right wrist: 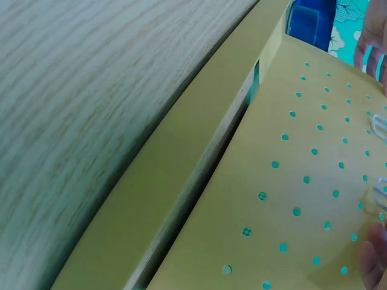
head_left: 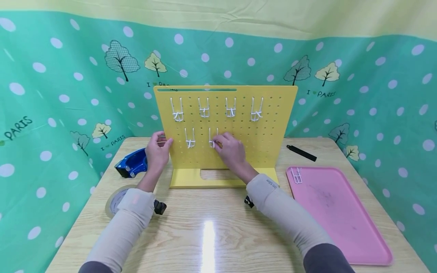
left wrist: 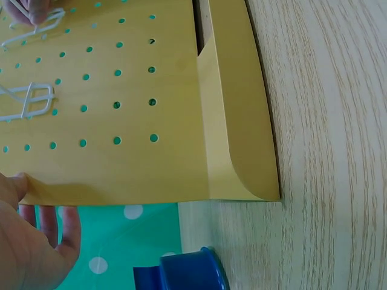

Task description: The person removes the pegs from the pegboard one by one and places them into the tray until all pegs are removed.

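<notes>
Left of the yellow pegboard and nearer to you than it, a roll of tape lies partly under your left sleeve. A blue object sits just beyond the roll, near the pegboard's left side. Your left hand grips the pegboard's left edge, thumb on the front face, fingers behind. The pegboard stands upright on its yellow base. Across its upper part, left to right, hang four white wire hooks. Lower on the pegboard, left of centre, is another hook. To the right of that one, at the pegboard's middle, your right hand pinches the sixth hook against the face; whether its ends are fully seated in the holes, you cannot tell. Right of the pegboard, a black bar lies on the wooden table. A pink tray is right of the pegboard and nearer to you, with white wirework in its far left corner.
</notes>
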### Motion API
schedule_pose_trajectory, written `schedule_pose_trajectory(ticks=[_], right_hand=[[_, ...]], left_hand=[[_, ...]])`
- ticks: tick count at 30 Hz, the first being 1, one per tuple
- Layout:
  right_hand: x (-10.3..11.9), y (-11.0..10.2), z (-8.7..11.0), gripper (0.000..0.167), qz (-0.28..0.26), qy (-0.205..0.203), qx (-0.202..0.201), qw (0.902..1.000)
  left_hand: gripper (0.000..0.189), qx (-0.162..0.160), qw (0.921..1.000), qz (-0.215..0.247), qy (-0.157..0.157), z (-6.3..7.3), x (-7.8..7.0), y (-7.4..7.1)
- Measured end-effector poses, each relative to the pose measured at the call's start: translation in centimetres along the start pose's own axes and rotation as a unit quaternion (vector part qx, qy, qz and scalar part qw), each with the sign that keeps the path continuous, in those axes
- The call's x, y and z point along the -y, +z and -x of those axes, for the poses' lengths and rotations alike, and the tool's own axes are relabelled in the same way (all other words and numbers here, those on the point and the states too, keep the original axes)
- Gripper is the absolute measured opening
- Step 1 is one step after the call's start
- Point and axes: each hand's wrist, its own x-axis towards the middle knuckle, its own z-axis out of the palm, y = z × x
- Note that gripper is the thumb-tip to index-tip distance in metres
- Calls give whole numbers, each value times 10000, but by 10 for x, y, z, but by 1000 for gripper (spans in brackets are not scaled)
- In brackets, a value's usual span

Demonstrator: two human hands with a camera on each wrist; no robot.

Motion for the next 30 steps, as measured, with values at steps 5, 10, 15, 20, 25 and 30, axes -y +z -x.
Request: schedule_pose_trajectory(ticks=[5, 10, 15, 20, 25, 30], right_hand=[[1, -3, 1, 7, -36, -156, -185, 9997], [3, -10, 1, 7, -107, -295, -315, 9990], [1, -25, 6, 7, -269, -263, -355, 9987], [-12, -42, 13, 7, -207, -80, -104, 9997], [-32, -64, 22, 11, -90, 337, 269, 9990], [-55, -91, 33, 15, -114, 1125, 901, 9895]], left_hand=[[34, -18, 10000, 3, -16, 0, -1, 1], [34, 3, 10000, -13, -24, 0, -1, 2], [34, 36, 10000, 43, -4, -1, 0, 3], [33, 8, 10000, 64, 2, 0, -1, 2], [33, 49, 10000, 32, 5, 0, -2, 2], [33, -4, 10000, 10, 20, 0, -3, 1]])
